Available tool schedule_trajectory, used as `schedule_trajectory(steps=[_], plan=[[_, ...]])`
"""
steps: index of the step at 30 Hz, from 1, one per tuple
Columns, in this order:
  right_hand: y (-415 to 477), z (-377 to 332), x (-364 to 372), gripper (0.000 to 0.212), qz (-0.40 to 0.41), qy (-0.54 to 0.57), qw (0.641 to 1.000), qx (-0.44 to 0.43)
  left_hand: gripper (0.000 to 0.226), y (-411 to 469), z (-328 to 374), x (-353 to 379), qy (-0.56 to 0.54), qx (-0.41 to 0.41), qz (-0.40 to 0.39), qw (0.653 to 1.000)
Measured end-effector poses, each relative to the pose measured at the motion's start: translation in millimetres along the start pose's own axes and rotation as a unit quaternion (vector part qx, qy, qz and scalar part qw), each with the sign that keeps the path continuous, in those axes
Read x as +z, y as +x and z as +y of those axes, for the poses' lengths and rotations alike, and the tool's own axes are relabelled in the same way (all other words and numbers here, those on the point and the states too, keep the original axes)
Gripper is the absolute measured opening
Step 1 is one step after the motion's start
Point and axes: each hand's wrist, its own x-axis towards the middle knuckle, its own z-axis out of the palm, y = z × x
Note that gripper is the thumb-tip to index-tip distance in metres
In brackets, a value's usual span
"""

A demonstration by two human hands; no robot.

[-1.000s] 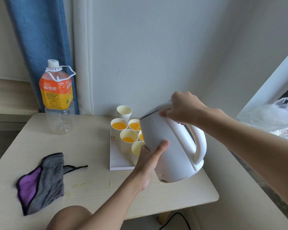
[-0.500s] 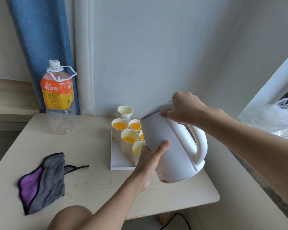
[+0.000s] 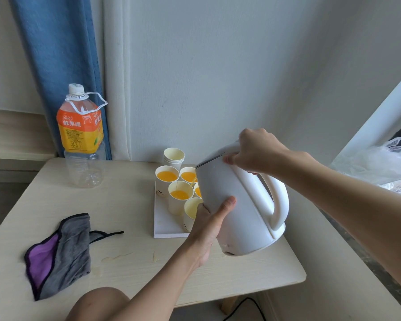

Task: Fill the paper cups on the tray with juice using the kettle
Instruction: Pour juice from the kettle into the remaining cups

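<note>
A white kettle (image 3: 239, 205) hangs tilted to the left over a white tray (image 3: 164, 224). My right hand (image 3: 259, 151) grips the top of its handle, thumb on the lid. My left hand (image 3: 212, 218) supports its side from below. A thin stream of orange juice falls from the spout into the middle paper cup (image 3: 180, 196). Two cups behind it, the left one (image 3: 167, 179) and the right one (image 3: 188, 174), hold juice. The near cup (image 3: 191, 214) shows a pale inside, partly hidden by my left hand. Another cup is mostly hidden by the kettle.
A stack of spare paper cups (image 3: 174, 157) stands behind the tray. An almost empty juice bottle (image 3: 82, 137) stands at the table's back left. A grey and purple cloth (image 3: 60, 253) lies front left, with small spills beside it. A plastic bag (image 3: 377, 165) lies at right.
The kettle and both hands have held nearly the same pose. A stream of juice now shows falling into the middle cup.
</note>
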Motion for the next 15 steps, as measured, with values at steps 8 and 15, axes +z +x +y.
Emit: schedule_trajectory(steps=[8, 15], plan=[[-0.2, -1.0, -1.3, 0.034, -0.001, -0.001, 1.0, -0.006, 0.106, 1.1, -0.4, 0.0, 0.001, -0.003, 0.001, 1.0], [0.3, -0.7, -0.7, 0.035, -0.002, -0.004, 1.0, -0.005, 0.102, 0.7, -0.7, 0.4, 0.0, -0.002, -0.001, 1.0]])
